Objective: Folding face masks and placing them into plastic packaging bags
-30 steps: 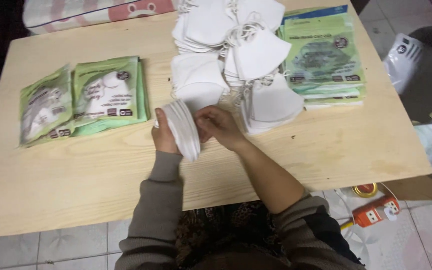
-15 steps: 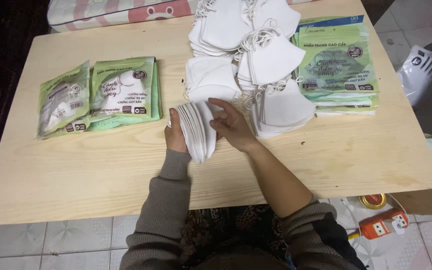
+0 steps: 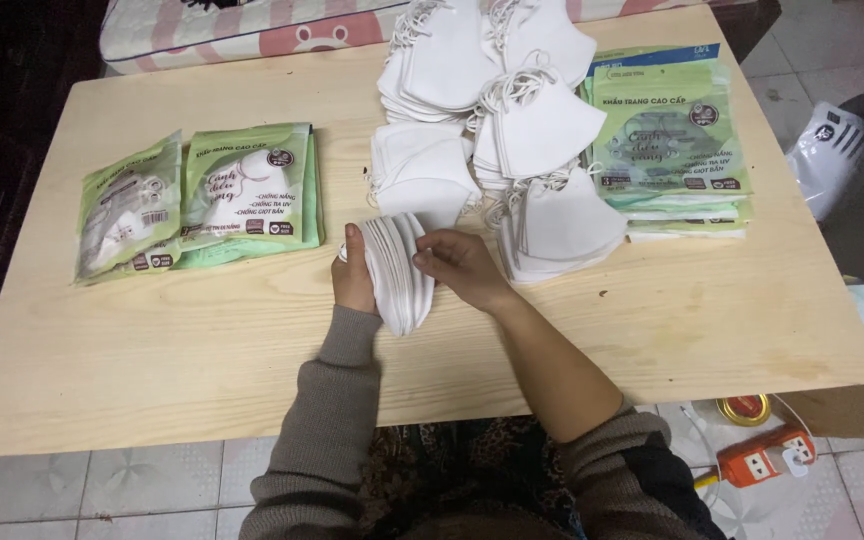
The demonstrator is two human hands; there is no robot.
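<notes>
A stack of white masks point(image 3: 397, 270) is held on edge near the middle of the bench point(image 3: 202, 370), clasped between the left hand point(image 3: 354, 275) and right hand point(image 3: 457, 265). If the grip is loosened, the stack could fan apart; its ear loops are probably hidden.

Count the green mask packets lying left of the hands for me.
2 visible: one packet nearest the table's left edge, and a second packet beside it, toward the left hand. The second seems to rest on more green packets, so some may be hidden.
</notes>
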